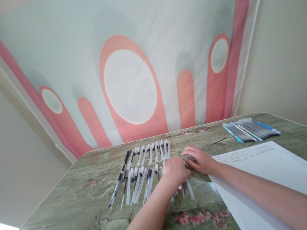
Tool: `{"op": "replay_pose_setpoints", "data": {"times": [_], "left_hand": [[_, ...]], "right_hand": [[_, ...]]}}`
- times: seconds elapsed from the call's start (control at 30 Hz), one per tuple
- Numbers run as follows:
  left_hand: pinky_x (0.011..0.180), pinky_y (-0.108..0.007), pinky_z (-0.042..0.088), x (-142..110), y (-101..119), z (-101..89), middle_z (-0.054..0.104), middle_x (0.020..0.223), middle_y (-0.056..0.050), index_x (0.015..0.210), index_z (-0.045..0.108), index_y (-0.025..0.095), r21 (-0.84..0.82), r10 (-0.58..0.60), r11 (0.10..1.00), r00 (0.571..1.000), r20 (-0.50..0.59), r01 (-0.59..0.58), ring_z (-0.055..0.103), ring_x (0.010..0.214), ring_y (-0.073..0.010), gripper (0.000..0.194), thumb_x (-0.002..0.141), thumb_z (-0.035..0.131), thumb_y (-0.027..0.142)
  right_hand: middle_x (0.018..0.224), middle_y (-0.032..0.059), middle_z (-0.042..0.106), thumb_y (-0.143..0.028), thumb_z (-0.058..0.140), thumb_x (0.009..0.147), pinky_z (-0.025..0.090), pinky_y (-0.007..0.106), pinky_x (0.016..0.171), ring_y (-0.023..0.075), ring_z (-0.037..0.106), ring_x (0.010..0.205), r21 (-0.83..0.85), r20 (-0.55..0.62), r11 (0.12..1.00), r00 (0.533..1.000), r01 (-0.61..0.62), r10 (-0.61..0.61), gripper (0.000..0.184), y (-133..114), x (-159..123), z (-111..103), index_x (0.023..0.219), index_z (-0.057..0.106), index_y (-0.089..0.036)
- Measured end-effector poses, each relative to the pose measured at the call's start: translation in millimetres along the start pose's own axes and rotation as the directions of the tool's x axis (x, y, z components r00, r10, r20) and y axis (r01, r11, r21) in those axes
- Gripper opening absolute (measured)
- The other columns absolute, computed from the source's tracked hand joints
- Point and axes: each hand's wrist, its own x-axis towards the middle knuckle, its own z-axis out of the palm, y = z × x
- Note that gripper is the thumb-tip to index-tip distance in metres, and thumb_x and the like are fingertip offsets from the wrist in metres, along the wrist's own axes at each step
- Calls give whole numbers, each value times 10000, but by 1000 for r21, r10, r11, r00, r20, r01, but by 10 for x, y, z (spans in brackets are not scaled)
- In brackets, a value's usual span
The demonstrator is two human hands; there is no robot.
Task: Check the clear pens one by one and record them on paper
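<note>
Left hand (175, 170): back of hand turned up, fingers bent down and mostly hidden; whether anything is gripped cannot be told. Right hand (201, 160): just beside it to the right, fingers loosely curled, a partial gap shown between forefinger and thumb; a hold on any item cannot be confirmed. Near row of pens (128, 189): set out side by side, slightly fanned, the right end partly covered by the left hand, pale barrels pointed toward the near side. Far row of pens (161, 151): laid just beyond, white ends at the far side; darker pens are seen at the left of both rows. Handling, as judged: light, stiff, smooth, apt to roll or slip, not readily broken; best taken by thumb and forefinger at mid-barrel. White sheet (295, 172): placed at right, handwriting along its far edge, crossed by the right forearm (263, 187). Bundle of blue and dark pens (252, 129): laid flat at far right, well apart from the rows. Table (77, 206): wood-patterned, printed with pink blossoms (194, 218). Backdrop (197, 12): pale, pink-figured, beyond the far edge.
</note>
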Motion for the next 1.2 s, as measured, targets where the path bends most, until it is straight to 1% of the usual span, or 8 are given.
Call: {"op": "replay_pose_setpoints", "data": {"times": [0.17,0.27,0.37,0.47,0.67,0.8,1.0,1.2], "left_hand": [[636,-315,468,22,-103,-112,667,817,-128,833,654,155,-76,-35,997,997,-70,30,621,788,-261,341,650,477,382],[579,-256,425,62,-205,-222,648,669,-87,707,651,154,-169,-43,985,990,-134,20,603,689,-206,319,696,432,385],[543,-222,378,118,-279,-268,612,595,-38,636,627,155,-273,1,959,967,-255,-73,559,606,-150,319,734,392,347],[548,-207,359,172,-298,-218,616,656,-19,678,624,154,-341,-24,932,921,-389,-120,538,624,-127,273,734,410,314],[583,-199,373,248,-227,-21,617,693,0,775,620,165,-438,-16,871,878,-478,-222,532,633,-108,284,784,395,338],[630,-202,399,241,-215,-28,634,737,-6,837,615,175,-441,57,855,894,-444,-273,559,678,-111,349,842,332,379],[736,-252,428,191,-325,-98,650,910,-70,861,625,178,-218,-26,976,969,-247,-29,588,863,-180,284,799,428,374],[747,-321,458,165,-281,-19,653,931,-108,860,641,175,-66,-41,997,987,-155,32,600,888,-240,292,742,451,364]], "right_hand": [[941,84,569,-212,397,856,414,346,801,192,511,899,38,-66,998,997,-40,43,215,22,11,12,1000,556,-192],[826,59,573,-271,390,869,420,316,726,171,519,779,101,-107,988,986,-118,128,210,9,28,-3,919,575,-184],[670,18,558,-355,400,865,407,264,604,135,498,622,235,-41,947,971,-219,235,271,-5,36,-27,784,588,-177],[598,-4,548,-422,419,846,379,229,513,105,466,525,400,61,861,946,-314,317,326,-8,37,-44,735,588,-166],[610,-18,540,-455,546,761,360,209,482,85,440,512,545,163,748,923,-379,349,305,-3,46,-41,779,602,-156],[579,-22,522,-458,567,743,344,207,469,80,433,498,567,186,728,921,-385,342,310,24,49,-21,714,593,-151],[567,-21,532,-511,537,740,316,198,405,65,394,428,621,145,631,859,-466,491,366,86,50,-19,744,593,-150],[567,-26,525,-484,557,737,324,194,408,68,412,443,650,133,600,847,-467,515,338,91,48,-25,767,609,-151]]}}
